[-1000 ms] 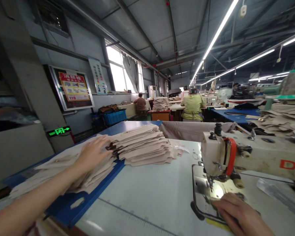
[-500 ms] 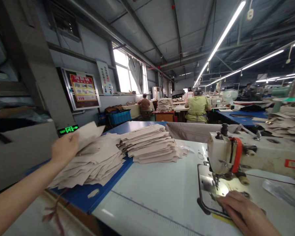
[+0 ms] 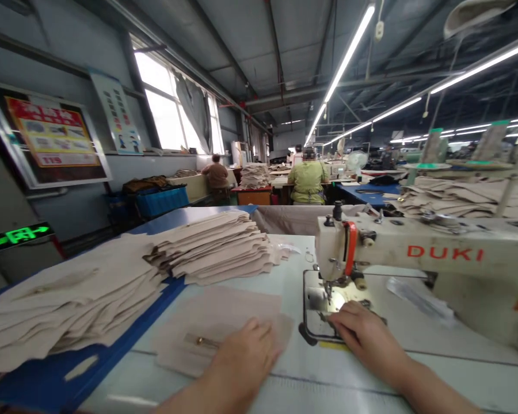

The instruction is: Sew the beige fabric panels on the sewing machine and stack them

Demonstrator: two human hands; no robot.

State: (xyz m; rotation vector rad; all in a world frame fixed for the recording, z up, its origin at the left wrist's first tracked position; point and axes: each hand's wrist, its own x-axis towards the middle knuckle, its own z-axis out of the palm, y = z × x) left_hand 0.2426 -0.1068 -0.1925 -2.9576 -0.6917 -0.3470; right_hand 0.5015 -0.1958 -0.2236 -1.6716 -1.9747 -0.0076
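Observation:
A beige fabric piece (image 3: 224, 313) with a small brass-coloured fitting lies on the pale table, left of the sewing machine (image 3: 334, 247). My left hand (image 3: 250, 351) is on this piece's right part, fingers bent together and blurred; whether they pinch the cloth is unclear. My right hand (image 3: 362, 328) is beside the needle plate (image 3: 317, 322), its fingers closed together at the plate's front edge. Something small and dark shows at its fingertips, too small to name. Two stacks of beige pieces, a left stack (image 3: 90, 293) and a middle stack (image 3: 224, 247), stand beyond my left hand.
A clear plastic strip (image 3: 421, 299) lies under the machine arm. A ruler scale (image 3: 319, 388) runs along the table's front. Further back, a person in a yellow-green top (image 3: 308, 181) and a person in brown (image 3: 217, 172) sit at other tables. More fabric (image 3: 449, 198) is piled at right.
My left hand has moved from the left stack to the table near the machine, and a fabric piece now lies beneath it. The view has turned right. My right hand remains by the needle plate.

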